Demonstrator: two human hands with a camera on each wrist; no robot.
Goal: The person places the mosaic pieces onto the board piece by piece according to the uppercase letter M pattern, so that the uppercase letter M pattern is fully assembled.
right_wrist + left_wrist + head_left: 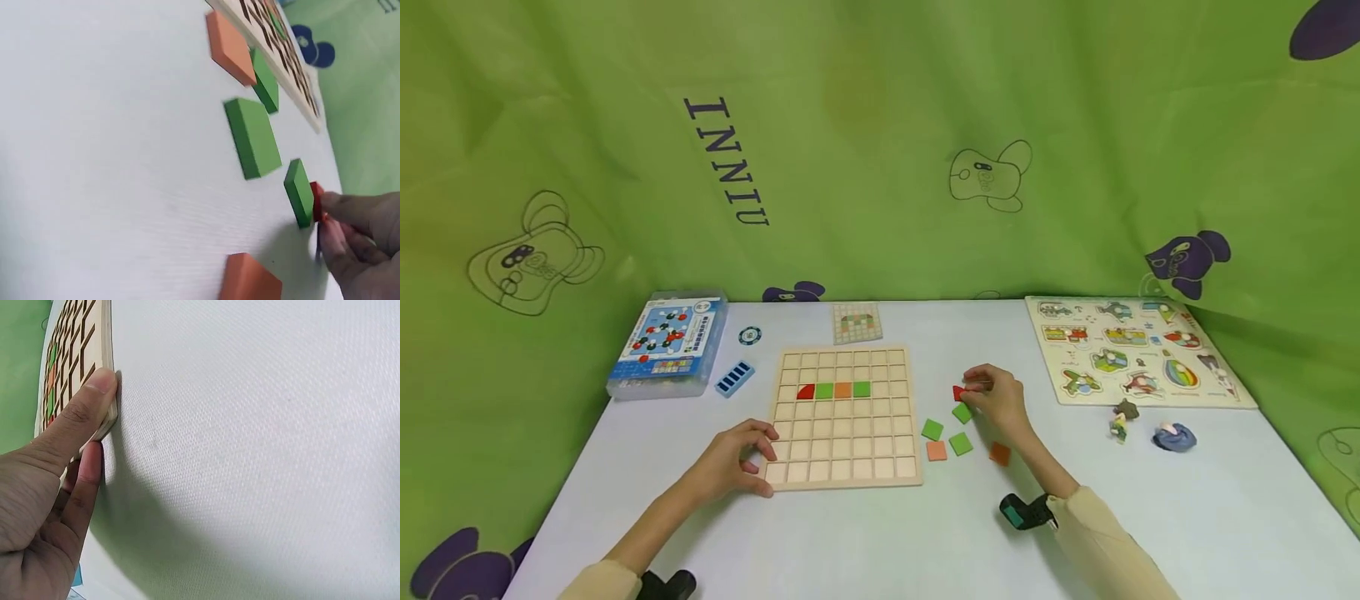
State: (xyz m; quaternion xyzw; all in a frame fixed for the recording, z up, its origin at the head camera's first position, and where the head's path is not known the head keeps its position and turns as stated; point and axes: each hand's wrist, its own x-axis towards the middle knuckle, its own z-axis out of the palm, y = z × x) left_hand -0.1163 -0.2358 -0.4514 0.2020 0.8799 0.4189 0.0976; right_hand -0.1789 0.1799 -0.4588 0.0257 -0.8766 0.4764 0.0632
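Note:
A wooden grid board (842, 482) lies flat on the white table. One of its rows holds a red quarter-round tile (806, 392), a green tile (824, 391), an orange tile (843, 390) and another green tile (861, 389). At the board's near left corner, my left hand (733, 458) grips the edge, its thumb (94, 394) on the rim in the left wrist view. Right of the board, my right hand (997, 400) pinches a red tile (317, 201) between thumb and fingers, just beside a loose green tile (299, 192).
Loose green (960, 443) and orange tiles (936, 451) lie between board and right arm. A pattern card (857, 323) sits behind the board. At left are a boxed set (666, 346), a poker chip (749, 335) and a blue piece (734, 379); at right, a picture puzzle (1135, 354) and small figures (1120, 422).

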